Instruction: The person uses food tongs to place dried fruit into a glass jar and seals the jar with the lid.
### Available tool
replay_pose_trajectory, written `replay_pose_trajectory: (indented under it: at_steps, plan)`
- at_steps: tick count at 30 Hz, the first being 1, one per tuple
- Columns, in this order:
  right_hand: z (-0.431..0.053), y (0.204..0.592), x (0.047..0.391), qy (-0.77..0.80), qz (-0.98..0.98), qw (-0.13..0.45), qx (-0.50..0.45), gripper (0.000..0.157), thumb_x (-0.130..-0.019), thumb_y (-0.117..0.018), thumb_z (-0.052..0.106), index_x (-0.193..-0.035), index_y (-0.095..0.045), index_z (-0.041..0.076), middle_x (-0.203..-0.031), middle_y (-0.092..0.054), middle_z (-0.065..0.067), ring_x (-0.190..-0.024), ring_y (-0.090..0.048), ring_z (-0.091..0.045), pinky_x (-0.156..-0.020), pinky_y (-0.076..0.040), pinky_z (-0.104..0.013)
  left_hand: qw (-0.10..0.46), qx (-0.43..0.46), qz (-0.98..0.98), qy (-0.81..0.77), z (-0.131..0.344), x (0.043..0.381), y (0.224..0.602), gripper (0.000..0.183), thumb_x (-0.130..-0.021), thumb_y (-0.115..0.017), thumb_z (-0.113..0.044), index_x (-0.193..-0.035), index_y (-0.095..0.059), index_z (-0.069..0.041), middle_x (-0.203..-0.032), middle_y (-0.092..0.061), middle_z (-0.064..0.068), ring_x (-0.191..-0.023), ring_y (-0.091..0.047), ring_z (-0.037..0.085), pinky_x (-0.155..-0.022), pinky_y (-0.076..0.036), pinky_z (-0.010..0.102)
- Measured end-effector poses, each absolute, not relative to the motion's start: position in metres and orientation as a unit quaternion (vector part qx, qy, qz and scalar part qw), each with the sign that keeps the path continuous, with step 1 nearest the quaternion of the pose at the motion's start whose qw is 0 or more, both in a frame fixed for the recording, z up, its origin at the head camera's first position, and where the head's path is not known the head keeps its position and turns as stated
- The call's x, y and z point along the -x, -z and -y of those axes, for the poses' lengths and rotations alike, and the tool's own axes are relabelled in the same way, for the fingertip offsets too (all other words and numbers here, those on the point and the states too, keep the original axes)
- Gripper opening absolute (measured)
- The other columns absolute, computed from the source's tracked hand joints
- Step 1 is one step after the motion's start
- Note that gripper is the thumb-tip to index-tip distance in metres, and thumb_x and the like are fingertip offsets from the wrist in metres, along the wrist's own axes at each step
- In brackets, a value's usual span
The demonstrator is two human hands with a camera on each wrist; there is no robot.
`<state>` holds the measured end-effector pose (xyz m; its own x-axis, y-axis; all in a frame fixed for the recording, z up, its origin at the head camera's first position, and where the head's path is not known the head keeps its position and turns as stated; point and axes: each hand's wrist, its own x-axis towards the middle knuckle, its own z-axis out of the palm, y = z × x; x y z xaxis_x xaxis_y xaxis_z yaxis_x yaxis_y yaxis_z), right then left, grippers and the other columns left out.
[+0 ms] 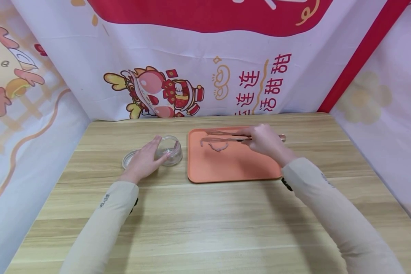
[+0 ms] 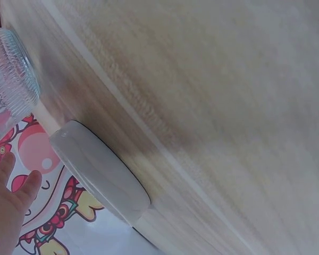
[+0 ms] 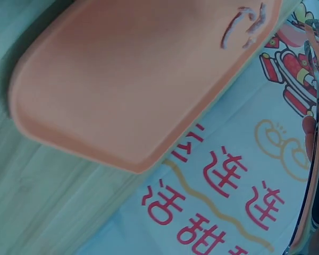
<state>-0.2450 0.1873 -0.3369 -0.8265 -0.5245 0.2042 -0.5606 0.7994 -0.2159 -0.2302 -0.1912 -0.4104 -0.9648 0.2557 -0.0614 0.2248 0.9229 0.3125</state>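
Clear glass jar (image 1: 176, 158) stands uncapped on the table, some thin purplish pieces showing inside. Beside it is my left hand (image 1: 144, 161), thumb at the jar's near side and fingers along its left side; whether they touch the glass I cannot tell. In the left wrist view the visible fingers (image 2: 27, 186) look straight. My right hand (image 1: 265, 140) grips metal tongs (image 1: 226, 139) with dark grips, their two arms apart over the orange tray (image 1: 219, 171). Thin, curved, worm-like purplish strips (image 1: 219, 147) lie on the tray near the tongs' tips.
A round jar lid (image 1: 126, 159) lies left of the jar, partly behind my left hand. The wooden table (image 1: 191, 220) backs onto a printed cloth (image 1: 178, 49) with red lettering. Cloth panels also hang at both sides.
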Motion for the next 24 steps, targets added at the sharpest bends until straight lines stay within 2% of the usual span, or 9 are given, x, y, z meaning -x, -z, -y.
replay_pose_trajectory:
  at_steps: [7,13,19,24]
  plan:
    - [-0.201,0.348,0.246,-0.119,0.947,0.080,-0.286,0.024,-0.083,-0.072,0.009,-0.106,-0.075,0.015,-0.088,-0.076,-0.003,-0.063,-0.064,-0.016,-0.060,-0.055,-0.036,0.044,-0.121,-0.979,-0.158,0.192,0.231,0.412,0.086,-0.094,-0.038,-0.062,-0.154,-0.010,-0.007,-0.162,-0.010,0.012,-0.147,-0.020,0.037,-0.120,-0.021,0.053]
    - [-0.210,0.356,0.248,-0.116,0.954,0.061,-0.270,0.023,-0.084,-0.071,0.010,-0.106,-0.074,0.014,-0.092,-0.076,-0.005,-0.071,-0.068,-0.020,-0.067,-0.057,-0.041,0.048,-0.118,-0.978,-0.164,0.191,0.231,0.412,0.088,-0.093,-0.038,-0.064,-0.154,-0.011,-0.007,-0.162,-0.010,0.011,-0.147,-0.020,0.037,-0.120,-0.020,0.053]
    - [-0.215,0.361,0.249,-0.113,0.955,0.057,-0.267,0.022,-0.083,-0.073,0.012,-0.105,-0.075,0.014,-0.091,-0.076,-0.005,-0.066,-0.065,-0.018,-0.063,-0.056,-0.039,0.055,-0.116,-0.979,-0.160,0.191,0.231,0.413,0.088,-0.093,-0.036,-0.066,-0.154,-0.008,-0.009,-0.162,-0.010,0.012,-0.147,-0.019,0.036,-0.121,-0.020,0.052]
    - [-0.218,0.365,0.248,-0.114,0.958,0.046,-0.257,0.024,-0.083,-0.073,0.013,-0.107,-0.074,0.014,-0.096,-0.076,-0.006,-0.076,-0.069,-0.024,-0.070,-0.057,-0.043,0.051,-0.116,-0.979,-0.161,0.191,0.231,0.414,0.089,-0.092,-0.036,-0.067,-0.154,-0.009,-0.008,-0.162,-0.011,0.011,-0.147,-0.020,0.036,-0.120,-0.021,0.053]
